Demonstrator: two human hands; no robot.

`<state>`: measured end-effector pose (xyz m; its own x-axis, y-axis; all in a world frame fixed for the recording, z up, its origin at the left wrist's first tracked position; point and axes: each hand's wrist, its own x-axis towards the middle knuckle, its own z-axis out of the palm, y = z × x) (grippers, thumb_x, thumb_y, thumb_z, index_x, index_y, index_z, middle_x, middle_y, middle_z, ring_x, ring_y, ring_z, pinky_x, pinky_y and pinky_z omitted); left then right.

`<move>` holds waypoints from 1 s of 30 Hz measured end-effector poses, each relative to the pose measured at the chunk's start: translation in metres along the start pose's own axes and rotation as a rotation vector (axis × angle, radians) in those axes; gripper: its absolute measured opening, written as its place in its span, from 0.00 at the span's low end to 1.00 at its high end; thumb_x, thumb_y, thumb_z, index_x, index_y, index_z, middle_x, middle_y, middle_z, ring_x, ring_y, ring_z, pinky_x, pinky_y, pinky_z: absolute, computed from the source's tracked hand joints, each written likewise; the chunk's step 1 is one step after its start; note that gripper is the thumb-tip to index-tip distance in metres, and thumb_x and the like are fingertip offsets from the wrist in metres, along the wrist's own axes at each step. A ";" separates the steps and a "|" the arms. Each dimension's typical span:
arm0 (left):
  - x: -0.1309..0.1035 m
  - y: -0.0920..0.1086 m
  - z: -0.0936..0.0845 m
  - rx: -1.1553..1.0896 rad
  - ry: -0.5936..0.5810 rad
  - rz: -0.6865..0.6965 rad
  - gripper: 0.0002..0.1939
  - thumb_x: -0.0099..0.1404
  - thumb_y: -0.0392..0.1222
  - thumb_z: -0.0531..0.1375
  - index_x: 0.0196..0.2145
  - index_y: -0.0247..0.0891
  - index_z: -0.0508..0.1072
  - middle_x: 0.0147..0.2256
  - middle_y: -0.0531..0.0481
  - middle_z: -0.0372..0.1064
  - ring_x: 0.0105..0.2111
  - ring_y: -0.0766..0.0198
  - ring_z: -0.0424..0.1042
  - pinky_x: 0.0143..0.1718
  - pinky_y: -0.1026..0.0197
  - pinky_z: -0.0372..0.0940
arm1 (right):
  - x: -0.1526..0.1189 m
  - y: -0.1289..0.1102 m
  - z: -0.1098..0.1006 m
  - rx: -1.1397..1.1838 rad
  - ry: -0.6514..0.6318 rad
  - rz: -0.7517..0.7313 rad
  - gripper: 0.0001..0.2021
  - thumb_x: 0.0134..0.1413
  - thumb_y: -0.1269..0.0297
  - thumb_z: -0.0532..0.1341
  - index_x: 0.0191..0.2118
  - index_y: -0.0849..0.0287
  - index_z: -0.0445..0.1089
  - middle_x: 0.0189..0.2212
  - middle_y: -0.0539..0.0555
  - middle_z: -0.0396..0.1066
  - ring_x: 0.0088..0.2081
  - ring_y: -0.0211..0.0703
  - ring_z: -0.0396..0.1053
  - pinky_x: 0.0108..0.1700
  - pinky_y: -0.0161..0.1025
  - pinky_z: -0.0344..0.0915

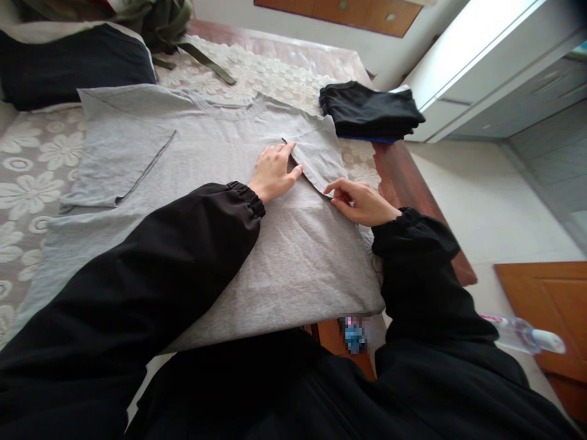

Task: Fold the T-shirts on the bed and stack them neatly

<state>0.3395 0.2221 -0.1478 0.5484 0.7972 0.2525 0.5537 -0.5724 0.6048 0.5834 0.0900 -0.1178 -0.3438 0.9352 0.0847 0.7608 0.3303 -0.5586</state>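
Note:
A grey T-shirt [220,153] lies spread over the lace-covered table, its neckline toward the far side and its hem hanging at the near edge. Both sleeves are laid inward across the body. My left hand [274,171] rests on the shirt with its fingers spread, the fingertips at the edge of the right-side sleeve [316,153]. Lower along that same sleeve edge, my right hand [362,200] pinches the cuff between thumb and forefinger. The left-side sleeve [123,153] lies flat, away from both hands.
A stack of folded dark clothes [369,111] sits at the table's far right corner. Black-and-white folded fabric [77,64] and an olive bag [156,24] are at the far left. The wooden table edge [422,201] runs along the right. A clear bottle [523,334] is at lower right.

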 end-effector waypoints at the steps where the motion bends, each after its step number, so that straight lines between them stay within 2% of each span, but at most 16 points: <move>1: 0.000 0.000 0.000 0.003 -0.001 -0.005 0.33 0.77 0.46 0.62 0.74 0.29 0.66 0.70 0.32 0.69 0.72 0.44 0.66 0.78 0.46 0.55 | 0.000 -0.001 0.001 -0.005 0.032 -0.001 0.11 0.66 0.60 0.63 0.50 0.54 0.75 0.29 0.49 0.66 0.28 0.42 0.63 0.34 0.41 0.60; 5: 0.001 -0.001 0.001 0.001 0.006 -0.028 0.33 0.78 0.47 0.61 0.74 0.31 0.66 0.70 0.33 0.68 0.70 0.44 0.67 0.76 0.46 0.58 | 0.001 -0.005 0.005 -0.012 0.112 0.014 0.10 0.64 0.59 0.64 0.48 0.53 0.74 0.29 0.49 0.66 0.28 0.42 0.63 0.35 0.41 0.61; 10: -0.001 -0.002 0.003 0.028 0.003 -0.001 0.34 0.76 0.47 0.63 0.74 0.31 0.66 0.70 0.32 0.68 0.73 0.42 0.62 0.80 0.41 0.51 | 0.004 -0.004 0.005 0.035 -0.006 0.008 0.14 0.63 0.59 0.65 0.51 0.56 0.76 0.28 0.47 0.67 0.26 0.39 0.61 0.33 0.40 0.60; 13: -0.004 0.000 0.002 0.058 -0.010 -0.010 0.35 0.76 0.48 0.63 0.74 0.31 0.66 0.71 0.31 0.66 0.76 0.40 0.58 0.82 0.39 0.45 | 0.003 -0.001 0.004 0.086 -0.005 0.019 0.13 0.65 0.58 0.65 0.52 0.56 0.78 0.29 0.48 0.69 0.27 0.40 0.62 0.32 0.40 0.60; 16: -0.005 0.001 0.001 0.073 -0.022 -0.020 0.36 0.76 0.49 0.64 0.74 0.29 0.65 0.72 0.29 0.64 0.77 0.40 0.57 0.82 0.38 0.44 | 0.002 0.004 0.004 0.075 0.150 0.027 0.10 0.69 0.59 0.63 0.49 0.55 0.80 0.34 0.53 0.74 0.31 0.44 0.68 0.37 0.42 0.67; 19: -0.004 0.000 0.002 0.068 -0.007 -0.009 0.36 0.75 0.49 0.64 0.74 0.31 0.65 0.71 0.30 0.65 0.76 0.41 0.58 0.82 0.38 0.45 | 0.003 0.013 0.007 -0.026 0.321 -0.010 0.12 0.72 0.59 0.61 0.53 0.52 0.81 0.46 0.58 0.78 0.47 0.55 0.76 0.54 0.54 0.75; 21: -0.004 -0.002 0.004 0.062 0.003 0.001 0.36 0.75 0.50 0.64 0.74 0.33 0.66 0.71 0.31 0.66 0.76 0.41 0.58 0.82 0.38 0.46 | 0.005 0.021 0.010 -0.104 0.294 -0.060 0.19 0.74 0.55 0.60 0.63 0.51 0.77 0.60 0.61 0.75 0.64 0.63 0.71 0.69 0.62 0.68; 23: -0.004 -0.003 0.005 0.057 0.010 0.007 0.36 0.75 0.50 0.64 0.74 0.34 0.66 0.71 0.31 0.66 0.76 0.41 0.58 0.82 0.37 0.46 | 0.006 0.030 0.013 -0.163 0.167 -0.082 0.27 0.77 0.51 0.57 0.74 0.52 0.69 0.73 0.61 0.64 0.77 0.64 0.57 0.79 0.65 0.55; 24: -0.004 -0.004 0.005 0.053 0.012 0.009 0.36 0.75 0.50 0.64 0.74 0.34 0.66 0.71 0.31 0.66 0.76 0.41 0.58 0.82 0.37 0.46 | 0.007 0.034 0.015 -0.183 0.097 -0.076 0.30 0.79 0.49 0.55 0.78 0.53 0.64 0.77 0.60 0.59 0.80 0.63 0.50 0.81 0.66 0.49; 27: -0.003 -0.002 0.005 0.032 0.010 0.008 0.36 0.75 0.50 0.65 0.74 0.34 0.65 0.72 0.31 0.65 0.76 0.41 0.58 0.82 0.38 0.46 | 0.008 0.044 0.019 -0.199 -0.021 -0.026 0.33 0.81 0.46 0.50 0.82 0.54 0.56 0.82 0.58 0.50 0.83 0.60 0.40 0.83 0.66 0.40; 30: -0.003 0.001 0.003 0.016 -0.008 -0.006 0.38 0.75 0.49 0.65 0.75 0.30 0.63 0.72 0.29 0.65 0.77 0.41 0.58 0.82 0.37 0.45 | 0.008 0.044 0.019 -0.140 0.014 -0.028 0.33 0.80 0.51 0.51 0.82 0.56 0.57 0.81 0.59 0.50 0.83 0.59 0.42 0.83 0.65 0.42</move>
<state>0.3401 0.2184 -0.1502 0.5502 0.7989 0.2431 0.5670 -0.5711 0.5936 0.6040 0.1095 -0.1574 -0.3589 0.9268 0.1102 0.8207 0.3696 -0.4357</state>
